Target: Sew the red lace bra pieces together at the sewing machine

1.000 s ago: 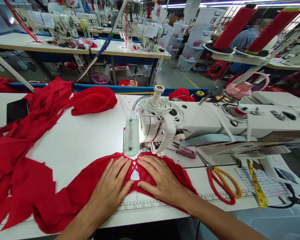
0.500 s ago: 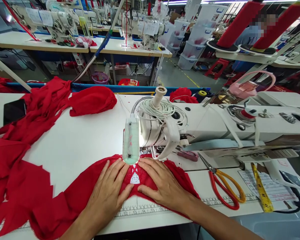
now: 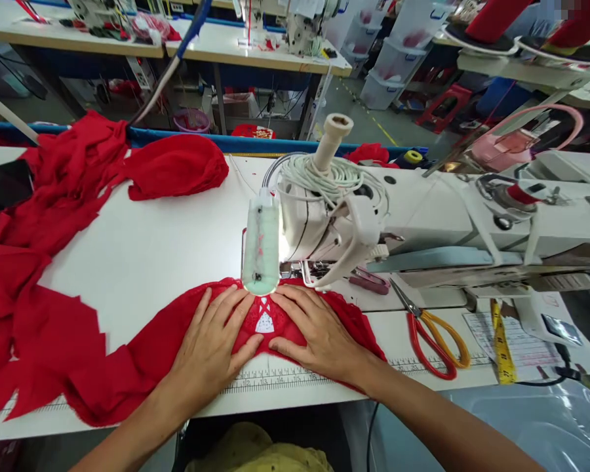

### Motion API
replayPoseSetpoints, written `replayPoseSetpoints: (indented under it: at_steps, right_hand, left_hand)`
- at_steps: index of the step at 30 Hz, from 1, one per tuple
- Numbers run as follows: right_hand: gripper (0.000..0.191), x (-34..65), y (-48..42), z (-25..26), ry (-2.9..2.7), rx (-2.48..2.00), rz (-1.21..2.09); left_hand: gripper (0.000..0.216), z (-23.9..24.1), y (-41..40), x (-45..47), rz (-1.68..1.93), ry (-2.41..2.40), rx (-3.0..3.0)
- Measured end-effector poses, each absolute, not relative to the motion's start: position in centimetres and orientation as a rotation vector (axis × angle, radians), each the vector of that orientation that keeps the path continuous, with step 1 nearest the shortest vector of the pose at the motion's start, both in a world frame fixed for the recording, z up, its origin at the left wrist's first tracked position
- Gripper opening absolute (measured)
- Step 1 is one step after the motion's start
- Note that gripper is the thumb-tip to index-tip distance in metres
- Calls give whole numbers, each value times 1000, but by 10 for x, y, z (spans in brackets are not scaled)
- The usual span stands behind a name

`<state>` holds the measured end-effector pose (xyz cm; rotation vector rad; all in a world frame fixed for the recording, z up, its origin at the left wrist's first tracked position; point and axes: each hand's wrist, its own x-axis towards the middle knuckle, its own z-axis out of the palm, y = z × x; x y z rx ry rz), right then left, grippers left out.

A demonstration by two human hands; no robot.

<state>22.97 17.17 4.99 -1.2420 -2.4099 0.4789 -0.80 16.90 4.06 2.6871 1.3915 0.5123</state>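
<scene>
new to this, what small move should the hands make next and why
Perhaps ease the red lace-trimmed fabric toward the sewing machine: its far edge lies close to the machine's metal parts, and the left hand and right hand rest on it, either side of the cutout, well placed to guide it.

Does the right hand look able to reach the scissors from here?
Probably yes: the scissors lie to its right, handles toward the near table edge, and nothing seems to cover them. The right hand rests on the red cloth, though, so it would have to lift off first.
</scene>
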Motion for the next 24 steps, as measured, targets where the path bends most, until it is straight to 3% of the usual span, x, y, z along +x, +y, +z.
replayPoseSetpoints:
  at_steps: [9,24]
  right_hand:
    - [78,231,171,51,-2423,-1235,481]
    - [76,231,171,49,-2431,-1226,456]
  left_hand:
    - [56,42,170,-11,454,1372,2735]
    - [58,41,170,-12,452,1382,2755]
